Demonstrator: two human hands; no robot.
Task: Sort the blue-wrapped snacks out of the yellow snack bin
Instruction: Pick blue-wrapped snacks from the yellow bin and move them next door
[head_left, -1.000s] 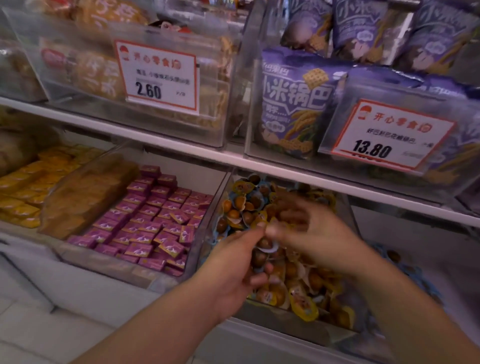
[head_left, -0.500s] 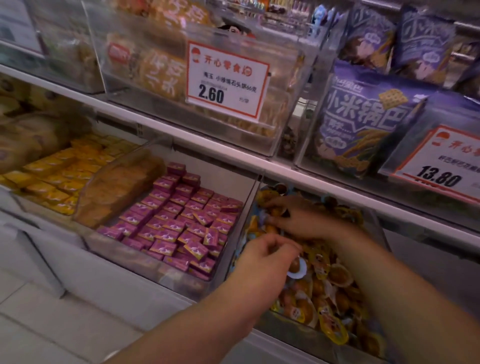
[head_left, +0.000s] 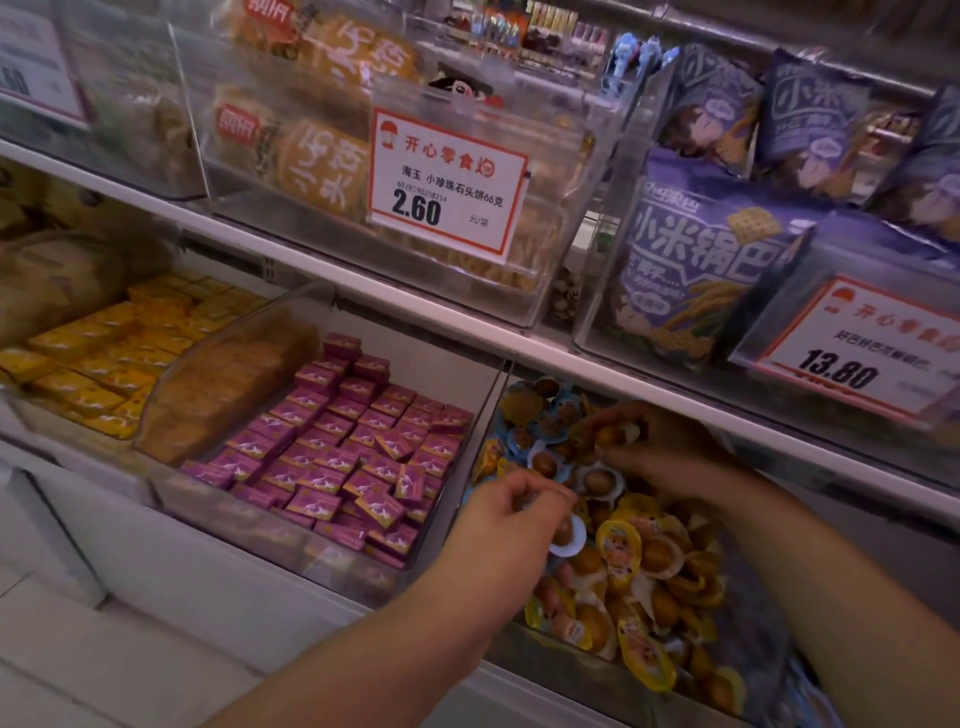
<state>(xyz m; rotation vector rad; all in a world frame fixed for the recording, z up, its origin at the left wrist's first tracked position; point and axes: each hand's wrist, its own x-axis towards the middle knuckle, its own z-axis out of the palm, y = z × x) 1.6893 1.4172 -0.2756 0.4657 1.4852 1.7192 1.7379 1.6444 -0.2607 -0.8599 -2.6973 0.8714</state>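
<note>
Digging through the snack bin (head_left: 498, 642) at 5 o'clock, left hand (head_left: 511, 525) pinching a blue-wrapped snack (head_left: 567, 535), right hand (head_left: 657, 449) fingers curled round another snack (head_left: 613, 435) toward the back, pink boxes (head_left: 353, 447) at 9 o'clock

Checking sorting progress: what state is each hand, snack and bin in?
Left hand: pinching a blue-rimmed round snack pack.
Right hand: gripping a pale-rimmed snack pack.
Clear plastic snack bin: open-topped, blue and yellow packs mixed.
Purple boxes: jumbled.

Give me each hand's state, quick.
Left hand: fingers pinch a blue-wrapped snack.
Right hand: fingers grip a snack in the bin.
</note>
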